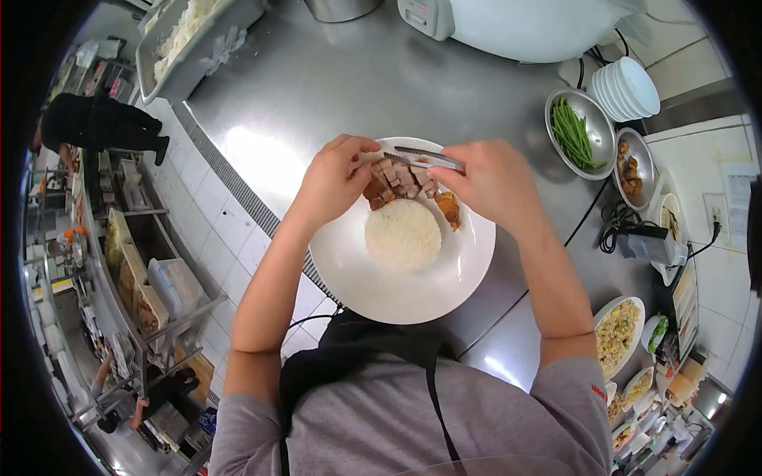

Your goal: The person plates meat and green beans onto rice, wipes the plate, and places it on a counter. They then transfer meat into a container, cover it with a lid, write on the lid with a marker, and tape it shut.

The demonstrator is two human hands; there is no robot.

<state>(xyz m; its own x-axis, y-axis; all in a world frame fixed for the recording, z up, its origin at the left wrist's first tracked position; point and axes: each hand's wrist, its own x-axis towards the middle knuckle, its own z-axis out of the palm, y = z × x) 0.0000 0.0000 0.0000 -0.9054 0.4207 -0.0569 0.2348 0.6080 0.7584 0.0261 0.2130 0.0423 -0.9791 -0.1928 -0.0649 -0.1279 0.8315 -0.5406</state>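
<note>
A large white plate (pixel 341 274) lies right in front of me on the steel counter. On it sits a round mound of white rice (pixel 402 236), with sliced pork (pixel 403 179) lined up along its far side. One browned piece of meat (pixel 448 210) rests at the right of the row. My right hand (pixel 488 178) is closed around metal tongs (pixel 421 159), whose tips point left over the pork. At the plate's far left rim, my left hand (pixel 337 178) has its fingers curled at the end of the pork row; whether it pinches a piece is hidden.
A bowl of green beans (pixel 578 135), a bowl of browned meat pieces (pixel 633 170) and stacked white bowls (pixel 627 89) stand at right. A tub of rice (pixel 178 40) is at upper left. Fried rice (pixel 617 337) is lower right. Two people are across the aisle.
</note>
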